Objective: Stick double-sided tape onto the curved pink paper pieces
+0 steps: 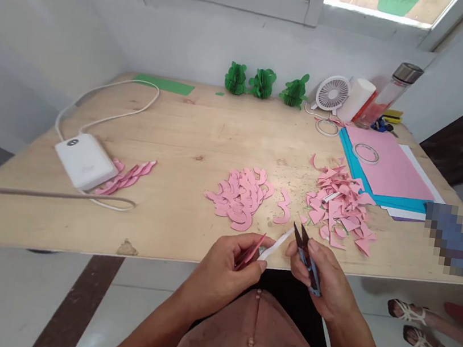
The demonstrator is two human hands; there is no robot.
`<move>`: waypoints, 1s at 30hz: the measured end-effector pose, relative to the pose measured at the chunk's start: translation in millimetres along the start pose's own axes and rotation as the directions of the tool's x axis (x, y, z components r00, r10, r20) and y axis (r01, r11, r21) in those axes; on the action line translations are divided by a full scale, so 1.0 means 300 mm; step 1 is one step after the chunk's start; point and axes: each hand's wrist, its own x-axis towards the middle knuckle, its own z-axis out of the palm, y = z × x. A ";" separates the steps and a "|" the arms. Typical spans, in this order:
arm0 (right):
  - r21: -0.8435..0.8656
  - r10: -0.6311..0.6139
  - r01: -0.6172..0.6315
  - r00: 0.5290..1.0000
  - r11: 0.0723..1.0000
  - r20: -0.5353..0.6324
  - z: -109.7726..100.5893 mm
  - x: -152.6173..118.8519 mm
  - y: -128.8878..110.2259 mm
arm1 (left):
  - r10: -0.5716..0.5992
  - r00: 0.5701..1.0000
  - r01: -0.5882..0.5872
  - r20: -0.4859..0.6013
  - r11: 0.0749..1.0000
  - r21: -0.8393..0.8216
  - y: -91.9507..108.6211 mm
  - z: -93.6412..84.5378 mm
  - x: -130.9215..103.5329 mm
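Note:
My left hand point(232, 271) is closed around a folded pink paper piece point(251, 251) and a narrow white strip point(276, 245) that sticks out toward the right. In my right hand point(324, 275) is a pair of thread snips point(306, 257), with dark blades apart and pointing up and away from me. The strip's free end lies close to the blade tips. Just beyond my hands, a heap of curved pink paper cutouts point(239, 197) rests on the wooden table, with one wavy pink cutout point(283, 206) beside it. Pink paper scraps point(341, 203) are piled farther right.
A white power bank point(86, 162) with a cable and pink pieces point(131, 177) lie left. Green paper figures point(263, 83), a small fan point(332, 94) and a glass bottle point(386, 100) line the wall. Paper sheets point(391, 167) lie right. Another person's feet point(417, 326) show lower right.

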 end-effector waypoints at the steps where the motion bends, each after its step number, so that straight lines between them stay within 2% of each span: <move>1: 0.006 0.005 -0.005 1.000 1.000 0.004 0.001 0.000 0.002 | 0.009 1.000 -0.009 0.009 1.000 0.000 -0.001 0.000 0.001; 6: 0.024 -0.006 0.006 1.000 1.000 0.012 0.008 -0.001 0.002 | 0.028 0.998 -0.028 0.056 1.000 -0.009 0.000 -0.002 0.004; 19: 0.062 -0.025 0.025 1.000 0.998 -0.003 0.010 0.003 0.007 | 0.040 0.999 -0.040 0.019 0.999 -0.017 -0.001 -0.002 0.002; 30: 0.036 -0.059 0.058 0.998 0.998 0.035 0.006 0.001 0.010 | 0.024 0.997 -0.026 0.073 0.999 0.026 -0.003 -0.003 0.009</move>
